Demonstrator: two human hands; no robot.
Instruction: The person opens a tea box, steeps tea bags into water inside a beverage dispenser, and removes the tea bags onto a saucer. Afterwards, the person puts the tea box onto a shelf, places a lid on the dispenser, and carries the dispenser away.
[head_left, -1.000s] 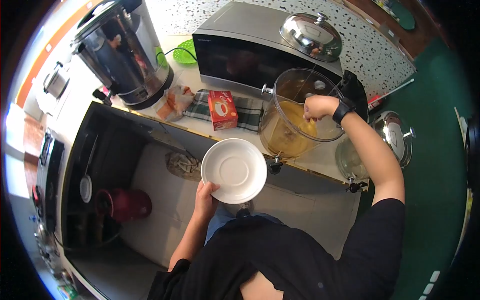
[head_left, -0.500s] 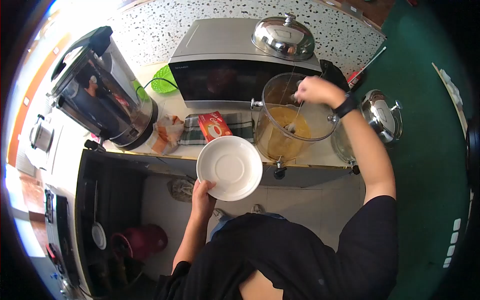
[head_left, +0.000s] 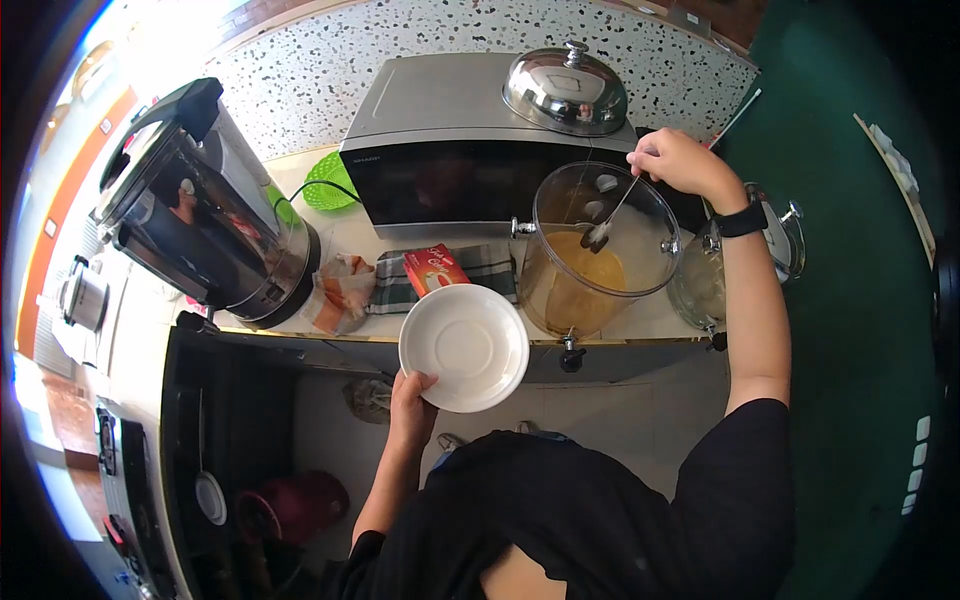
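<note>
A white saucer (head_left: 465, 348) is gripped at its lower left rim by my left hand (head_left: 412, 400), thumb on top. My right hand (head_left: 682, 165) pinches the upper end of what look like tea bags on strings (head_left: 598, 236), dark and whitish at their lower end. They hang inside the mouth of a clear drink dispenser (head_left: 650, 265), over yellowish-brown liquid (head_left: 592, 270). A black tap (head_left: 571, 358) sits on the dispenser's front. A red printed box (head_left: 432, 266) lies on a dark checked cloth (head_left: 490, 268), just behind the saucer.
Behind the dispenser stands a microwave (head_left: 440, 95) with a shiny domed lid (head_left: 565, 92) on top. A large blender-like dark appliance (head_left: 190, 220) is on the left, beside a plastic bag (head_left: 343, 292) and green basket (head_left: 328, 185). Another dispenser (head_left: 698, 290) stands at right.
My right hand has moved right and slightly up, drawing the tea bags up from near the liquid, where they show more clearly. My left hand still holds the saucer; the view has shifted slightly.
</note>
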